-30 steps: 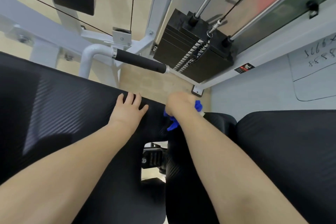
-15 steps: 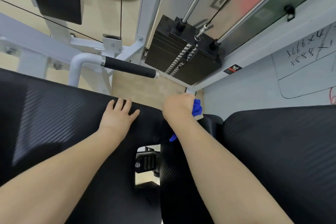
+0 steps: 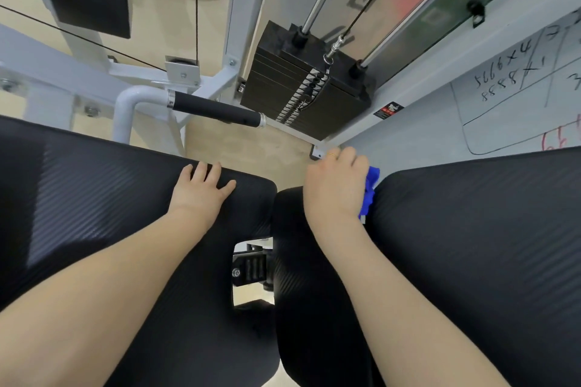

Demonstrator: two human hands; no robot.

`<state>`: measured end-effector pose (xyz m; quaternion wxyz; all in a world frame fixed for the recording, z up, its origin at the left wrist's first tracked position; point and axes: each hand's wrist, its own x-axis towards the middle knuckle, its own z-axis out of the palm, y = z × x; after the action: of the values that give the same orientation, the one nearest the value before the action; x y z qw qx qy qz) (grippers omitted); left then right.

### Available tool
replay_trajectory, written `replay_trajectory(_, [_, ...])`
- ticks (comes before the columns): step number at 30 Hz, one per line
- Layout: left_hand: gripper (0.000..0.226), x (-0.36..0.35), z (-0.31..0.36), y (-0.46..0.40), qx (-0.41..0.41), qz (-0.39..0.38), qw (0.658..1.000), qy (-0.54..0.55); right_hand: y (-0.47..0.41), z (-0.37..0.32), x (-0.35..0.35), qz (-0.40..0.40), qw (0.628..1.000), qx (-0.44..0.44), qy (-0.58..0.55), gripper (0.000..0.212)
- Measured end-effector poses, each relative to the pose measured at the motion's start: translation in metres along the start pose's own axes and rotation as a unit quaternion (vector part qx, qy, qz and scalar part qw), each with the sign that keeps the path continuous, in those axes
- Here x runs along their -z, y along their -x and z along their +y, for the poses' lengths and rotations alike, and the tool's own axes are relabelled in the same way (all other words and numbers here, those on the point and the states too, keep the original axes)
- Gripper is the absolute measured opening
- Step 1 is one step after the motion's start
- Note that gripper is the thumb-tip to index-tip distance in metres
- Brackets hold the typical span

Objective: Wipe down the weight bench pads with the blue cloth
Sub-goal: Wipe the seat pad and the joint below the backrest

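**Blue cloth at the far end of the middle pad**

My right hand (image 3: 334, 187) is curled around the blue cloth (image 3: 370, 190), holding it at the far end of the narrow middle pad (image 3: 309, 292). The cloth is bunched, and only a strip of it shows past the right edge of my hand, wedged in the gap between the middle pad and the wide right pad (image 3: 484, 245). That visible strip runs near-to-far, its far end thicker and its near end tapering down to a point. How the rest of the cloth lies under my palm I cannot tell. A thin ring (image 3: 332, 154) sits on one finger of that hand.

My left hand (image 3: 201, 187) lies flat, fingers straight and slightly spread, pressing on the far right corner of the large left pad (image 3: 94, 214), fingertips pointing away from me toward the pad's far edge. It holds nothing.

The middle pad's long axis runs from near me to far, between the two wider pads. All three are black with a fine ribbed texture.

Beyond the pads, a black-gripped handle (image 3: 217, 110) on a white frame points right, toward the black weight stack (image 3: 301, 94). A whiteboard (image 3: 518, 97) with handwritten numbers is far right.
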<state>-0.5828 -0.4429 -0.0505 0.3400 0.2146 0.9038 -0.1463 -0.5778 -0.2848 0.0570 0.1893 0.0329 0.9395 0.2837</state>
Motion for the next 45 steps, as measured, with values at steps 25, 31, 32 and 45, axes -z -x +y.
replay_trajectory(25, [0.068, -0.025, 0.031, 0.033, 0.028, 0.041, 0.999, 0.016, 0.111, -0.063, -0.088, -0.008, 0.98, 0.191, -0.057, 0.026])
replay_trajectory(31, [0.071, -0.036, 0.041, 0.057, -0.057, 0.158, 0.985, 0.047, 0.104, -0.041, -0.074, 0.04, 0.976, 0.21, -0.032, 0.027])
replay_trajectory(32, [0.074, -0.037, 0.045, 0.059, -0.063, 0.14, 0.987, 0.055, 0.09, -0.033, -0.064, 0.077, 0.981, 0.174, -0.045, 0.027])
replay_trajectory(45, [0.136, -0.068, 0.074, 0.078, -0.028, -0.02, 0.99, -0.135, 0.173, -0.045, -0.096, -0.038, 0.972, 0.231, -0.033, 0.029])
